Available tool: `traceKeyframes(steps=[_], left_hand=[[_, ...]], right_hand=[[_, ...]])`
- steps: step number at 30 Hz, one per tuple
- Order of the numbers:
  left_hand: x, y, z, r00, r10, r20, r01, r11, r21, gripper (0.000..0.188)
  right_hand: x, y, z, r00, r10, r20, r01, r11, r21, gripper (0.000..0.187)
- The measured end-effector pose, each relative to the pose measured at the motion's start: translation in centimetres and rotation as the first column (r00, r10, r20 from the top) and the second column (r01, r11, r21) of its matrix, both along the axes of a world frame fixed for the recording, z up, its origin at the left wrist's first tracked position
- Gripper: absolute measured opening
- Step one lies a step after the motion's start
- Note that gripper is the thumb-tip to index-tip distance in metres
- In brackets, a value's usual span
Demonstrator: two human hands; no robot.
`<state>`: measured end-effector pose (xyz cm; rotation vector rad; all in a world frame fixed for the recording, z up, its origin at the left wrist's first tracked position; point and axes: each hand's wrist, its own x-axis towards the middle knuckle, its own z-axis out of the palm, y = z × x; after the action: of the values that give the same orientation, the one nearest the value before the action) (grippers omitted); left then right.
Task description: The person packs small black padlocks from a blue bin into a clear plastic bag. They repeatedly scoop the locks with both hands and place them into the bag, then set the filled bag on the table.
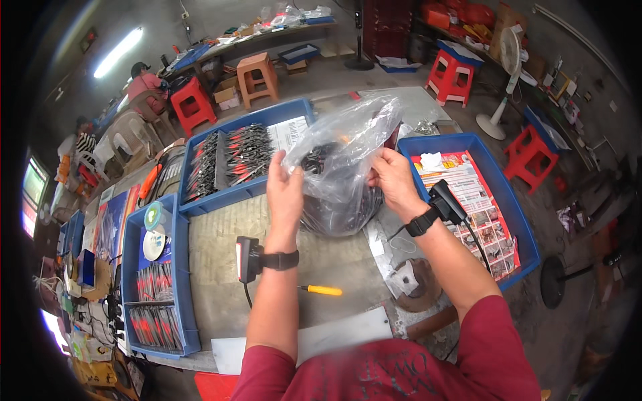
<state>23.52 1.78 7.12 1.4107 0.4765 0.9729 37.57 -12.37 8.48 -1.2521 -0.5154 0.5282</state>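
Observation:
A large clear plastic bag [342, 212] stands on the table in front of me, with dark items inside that I cannot make out through the film. Its loose mouth rises and leans toward the back. My left hand [284, 190] has the left side of the mouth between thumb and fingers. On the opposite side, my right hand [396, 179] pinches the film. Beyond the left hand, a blue tray [249, 184] holds rows of dark tools with red parts. A screwdriver with a yellow handle [324, 291] lies on the table nearer to me.
At left a blue divided tray [184, 281] holds red-and-black tools and a tape roll [154, 215]. At right a blue tray [528, 247] is lined with printed sheets. A round metal piece [421, 294] sits near my right forearm. Red stools [456, 75] and a fan [498, 113] stand beyond.

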Motion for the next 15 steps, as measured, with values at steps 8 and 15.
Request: traceKeyframes(steps=[8,15], left_hand=[[-0.5,-4.1,-2.2,0.88,0.47,-0.061,-0.263,0.592,0.761,0.063],[-0.1,-4.7,-3.6,0.805,0.523,-0.279,-0.081,0.564,0.822,0.061]], right_hand=[[-0.6,-0.4,-1.0,0.956,-0.003,0.295,0.031,0.995,-0.091,0.017],[-2.1,0.6,-2.8,0.631,0.047,0.775,0.148,0.973,-0.179,0.023]])
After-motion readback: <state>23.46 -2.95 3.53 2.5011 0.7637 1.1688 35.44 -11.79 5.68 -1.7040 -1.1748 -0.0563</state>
